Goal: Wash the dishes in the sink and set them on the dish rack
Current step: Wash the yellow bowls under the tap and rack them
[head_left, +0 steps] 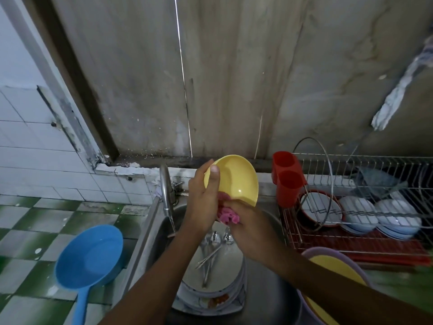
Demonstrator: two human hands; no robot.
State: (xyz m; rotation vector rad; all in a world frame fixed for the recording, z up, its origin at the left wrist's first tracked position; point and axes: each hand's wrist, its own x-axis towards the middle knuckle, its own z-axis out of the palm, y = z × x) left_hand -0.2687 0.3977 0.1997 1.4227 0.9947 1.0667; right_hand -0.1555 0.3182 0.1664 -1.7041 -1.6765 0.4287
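Above the steel sink [269, 285] my left hand [202, 198] grips a yellow bowl [236, 179] by its rim, thumb inside, bowl tilted on edge. My right hand [248, 228] holds a pink sponge [227, 213] against the bowl's lower edge. In the sink lies a stack of dirty white plates [225, 275] with several spoons [212, 252] on top. The wire dish rack [351, 233] stands to the right, holding white bowls and plates [379, 215].
The tap [166, 191] runs a thin stream into the sink. A blue ladle-shaped dipper [90, 256] rests on the green-checked counter at left. A red cutlery holder [287, 179] hangs on the rack. Stacked purple and yellow bowls [335, 268] sit under my right forearm.
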